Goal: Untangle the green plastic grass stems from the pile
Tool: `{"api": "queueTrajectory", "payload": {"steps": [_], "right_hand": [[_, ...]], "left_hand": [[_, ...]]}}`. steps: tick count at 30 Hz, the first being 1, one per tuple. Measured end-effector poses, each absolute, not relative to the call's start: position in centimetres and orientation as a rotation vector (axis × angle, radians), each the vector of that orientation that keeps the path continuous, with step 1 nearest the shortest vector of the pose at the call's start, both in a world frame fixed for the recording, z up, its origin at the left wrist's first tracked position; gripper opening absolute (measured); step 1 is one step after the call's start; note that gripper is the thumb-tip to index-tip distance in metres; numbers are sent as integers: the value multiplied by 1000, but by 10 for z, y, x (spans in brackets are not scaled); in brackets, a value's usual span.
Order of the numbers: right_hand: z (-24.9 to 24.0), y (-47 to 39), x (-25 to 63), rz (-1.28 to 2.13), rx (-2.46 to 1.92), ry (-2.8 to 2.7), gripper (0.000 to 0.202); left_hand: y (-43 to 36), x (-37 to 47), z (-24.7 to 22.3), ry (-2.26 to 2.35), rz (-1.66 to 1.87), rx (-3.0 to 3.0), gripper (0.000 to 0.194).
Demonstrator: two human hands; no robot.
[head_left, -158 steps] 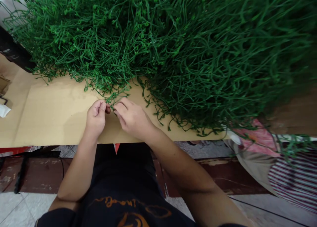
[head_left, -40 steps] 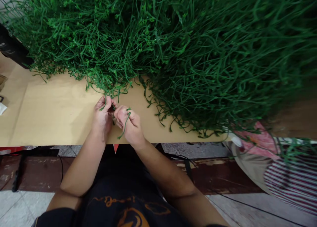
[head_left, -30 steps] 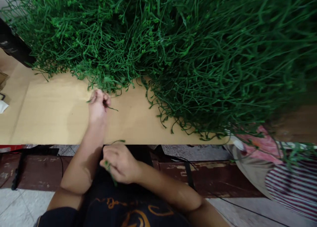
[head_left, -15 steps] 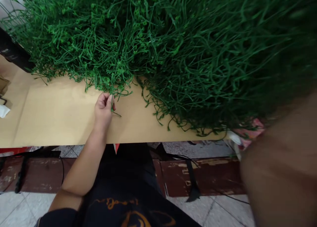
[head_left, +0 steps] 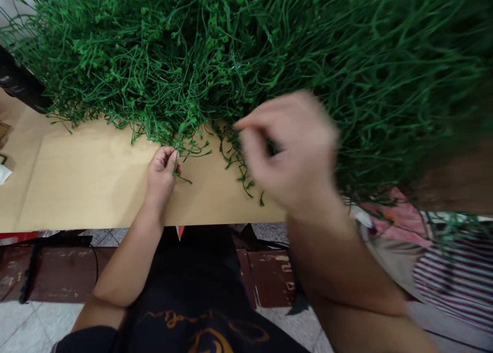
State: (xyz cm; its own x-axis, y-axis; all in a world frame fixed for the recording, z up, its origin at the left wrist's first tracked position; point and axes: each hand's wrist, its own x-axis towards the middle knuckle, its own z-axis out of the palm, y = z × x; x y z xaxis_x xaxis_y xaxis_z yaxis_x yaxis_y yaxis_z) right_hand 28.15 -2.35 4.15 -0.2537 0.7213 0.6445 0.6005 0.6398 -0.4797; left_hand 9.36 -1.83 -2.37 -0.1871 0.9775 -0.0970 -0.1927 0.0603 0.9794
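Thumb and fingers of my left hand (head_left: pixel 160 169) pinch a thin green plastic-looking plant stem (head_left: pixel 183 179) just above the cardboard tabletop (head_left: pixel 96 183). The sprigs of that stem spread out above the fingertips, by the front edge of a large heap of green artificial-looking stems (head_left: pixel 162 65). My right hand (head_left: pixel 295 150) is over the front of the heap, right of my left hand and apart from it. Motion blurs it; thumb and forefinger are curled together in a pinch, and anything between their tips is too smeared to make out.
A black cylindrical object (head_left: pixel 21 83) is at the left beside the heap. White paper (head_left: pixel 4 174) lies at the table's left end. Beyond the table's right end are pink material (head_left: pixel 404 222) and striped cloth (head_left: pixel 458 281). A dark red beam (head_left: pixel 57 273) runs below the table.
My right hand has come into view from the far right and moved in over the heap's front. My left hand keeps its pinch on the stem, almost in the same place.
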Motion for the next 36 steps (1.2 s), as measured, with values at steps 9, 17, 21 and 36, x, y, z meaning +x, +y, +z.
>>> {"api": "queueTrajectory", "payload": {"steps": [9,17,21,36], "right_hand": [[-36,-26,213,343,-1169,-2009,20],[-37,-24,206,520,-1136,-1979,26],[-33,-23,205,575,-1118,-1977,27],[-29,-30,200,578,-1120,-1845,31]], "left_hand": [[-20,91,-30,1202,1401,926,21],[-22,91,-33,1147,1408,854,17],[-22,91,-28,1163,1382,856,12],[-22,97,-21,1130,1304,833,19]]}}
